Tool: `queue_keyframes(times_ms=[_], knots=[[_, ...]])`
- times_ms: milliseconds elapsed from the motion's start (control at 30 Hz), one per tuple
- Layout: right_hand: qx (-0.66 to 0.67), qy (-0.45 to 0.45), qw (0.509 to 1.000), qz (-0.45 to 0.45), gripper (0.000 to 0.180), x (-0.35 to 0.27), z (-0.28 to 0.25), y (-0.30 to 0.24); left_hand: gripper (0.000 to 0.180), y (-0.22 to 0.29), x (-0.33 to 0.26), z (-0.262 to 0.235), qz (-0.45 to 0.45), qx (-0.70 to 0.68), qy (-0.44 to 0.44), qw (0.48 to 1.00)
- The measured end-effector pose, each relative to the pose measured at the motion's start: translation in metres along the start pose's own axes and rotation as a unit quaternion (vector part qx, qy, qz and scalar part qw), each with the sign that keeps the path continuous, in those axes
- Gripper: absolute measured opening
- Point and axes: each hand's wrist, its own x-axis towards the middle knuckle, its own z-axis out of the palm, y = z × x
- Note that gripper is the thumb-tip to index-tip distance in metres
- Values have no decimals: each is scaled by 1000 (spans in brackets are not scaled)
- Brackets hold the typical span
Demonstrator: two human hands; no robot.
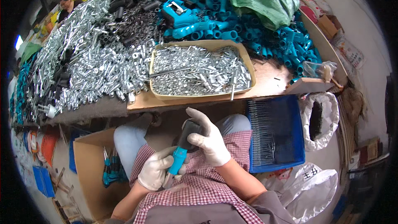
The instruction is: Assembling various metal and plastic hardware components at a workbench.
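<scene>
Above my lap I hold a teal plastic handle (178, 158) with a wide black cylindrical sleeve (189, 133) at its upper end. My left hand (155, 170), in a white glove, is closed round the teal lower part. My right hand (210, 142), gloved too, grips the black sleeve between thumb and fingers. The handle tilts up toward the bench. Whether the two parts are joined I cannot tell. Beyond my hands, a cream tray (202, 97) filled with small silver metal pieces sits at the bench edge.
Loose metal parts (97, 72) are heaped on the bench's left, teal plastic housings (217, 23) under a green sheet (263, 0) behind. By my right knee is a blue crate (292, 141) of thin rods, beside a white sack (329, 120). A cardboard box (89, 164) with teal-handled tools stands left.
</scene>
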Motion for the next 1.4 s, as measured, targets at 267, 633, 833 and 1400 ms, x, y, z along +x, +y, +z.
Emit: queue_keyframes(times_ms=[267,633,833,1400], knots=[[-459,296,753,-367,47,46,-83,-116,66,2,-4,-10,19,122,57,991],[-848,369,378,48,24,97,-248,-240,63,4,0,-12,39,77,37,996],[-867,217,381,236,62,116,-274,-253,66,8,5,-8,46,71,42,996],[-761,-135,509,-380,11,246,-2,-150,58,21,3,-19,50,8,14,999]])
